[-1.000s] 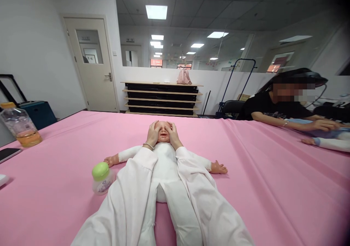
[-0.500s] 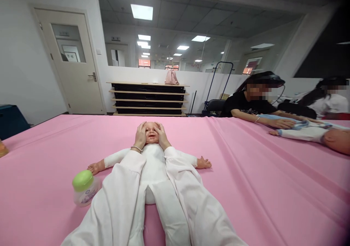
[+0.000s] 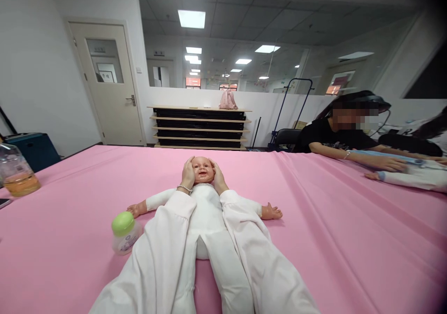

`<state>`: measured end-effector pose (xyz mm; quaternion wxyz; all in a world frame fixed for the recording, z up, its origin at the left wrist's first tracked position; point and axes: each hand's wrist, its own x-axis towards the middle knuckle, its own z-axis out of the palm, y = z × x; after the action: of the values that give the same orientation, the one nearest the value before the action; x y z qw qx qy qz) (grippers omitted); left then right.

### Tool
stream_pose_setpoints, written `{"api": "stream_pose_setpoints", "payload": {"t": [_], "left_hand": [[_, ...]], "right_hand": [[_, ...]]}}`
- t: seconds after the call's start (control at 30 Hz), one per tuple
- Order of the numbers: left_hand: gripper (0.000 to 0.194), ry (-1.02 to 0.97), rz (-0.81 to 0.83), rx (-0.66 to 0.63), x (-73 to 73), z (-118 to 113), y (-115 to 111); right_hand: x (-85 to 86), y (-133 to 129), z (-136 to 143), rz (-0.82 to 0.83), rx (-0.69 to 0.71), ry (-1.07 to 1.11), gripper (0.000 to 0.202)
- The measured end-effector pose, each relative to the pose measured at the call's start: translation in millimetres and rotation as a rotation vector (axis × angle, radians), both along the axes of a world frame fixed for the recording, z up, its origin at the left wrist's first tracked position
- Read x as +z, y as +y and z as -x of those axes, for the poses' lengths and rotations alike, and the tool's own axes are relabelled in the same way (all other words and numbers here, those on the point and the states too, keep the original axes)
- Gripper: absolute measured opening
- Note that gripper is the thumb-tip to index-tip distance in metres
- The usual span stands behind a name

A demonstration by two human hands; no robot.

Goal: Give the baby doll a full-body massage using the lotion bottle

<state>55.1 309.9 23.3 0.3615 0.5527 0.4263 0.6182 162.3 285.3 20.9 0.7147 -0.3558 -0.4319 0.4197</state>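
Observation:
A baby doll (image 3: 206, 209) with a white cloth body lies face up on the pink cloth, arms spread out and legs toward me. My left hand (image 3: 188, 173), with a beaded bracelet at its wrist, rests along one side of the doll's head (image 3: 203, 170). Against the opposite side lies my right hand (image 3: 219, 177). Both hands are open, fingers stretched up beside the head, and the doll's eyes and mouth show between them. Some fingertips are hidden behind the head. Near the doll's hand on the left stands a lotion jar (image 3: 125, 234) with a green lid.
The table's pink cloth (image 3: 324, 249) has folds on the right. At the left edge stands a plastic bottle (image 3: 20, 176) with orange liquid. Across the table on the right, a person in black (image 3: 335, 134) handles another doll (image 3: 415, 176). Shelving (image 3: 199, 127) stands behind.
My hands have slid outward from the doll's face to the sides of its head, uncovering the eyes. The view has turned left, bringing the bottle in.

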Motion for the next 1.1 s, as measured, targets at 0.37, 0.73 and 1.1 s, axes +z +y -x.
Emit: {"api": "stream_pose_setpoints", "payload": {"t": [0.37, 0.73, 1.1], "left_hand": [[0.056, 0.256, -0.07, -0.028, 11.6, 10, -69], [0.091, 0.273, -0.084, -0.205, -5.7, 26, -76], [0.077, 0.408, -0.191, -0.02, -2.8, 18, -85]], "right_hand": [[-0.2, -63, -10, 0.102, 0.148, -0.053, 0.08], [-3.5, -72, -9, 0.099, 0.309, -0.03, 0.102], [-13.7, -66, -10, 0.02, -0.007, -0.237, 0.065]]}}
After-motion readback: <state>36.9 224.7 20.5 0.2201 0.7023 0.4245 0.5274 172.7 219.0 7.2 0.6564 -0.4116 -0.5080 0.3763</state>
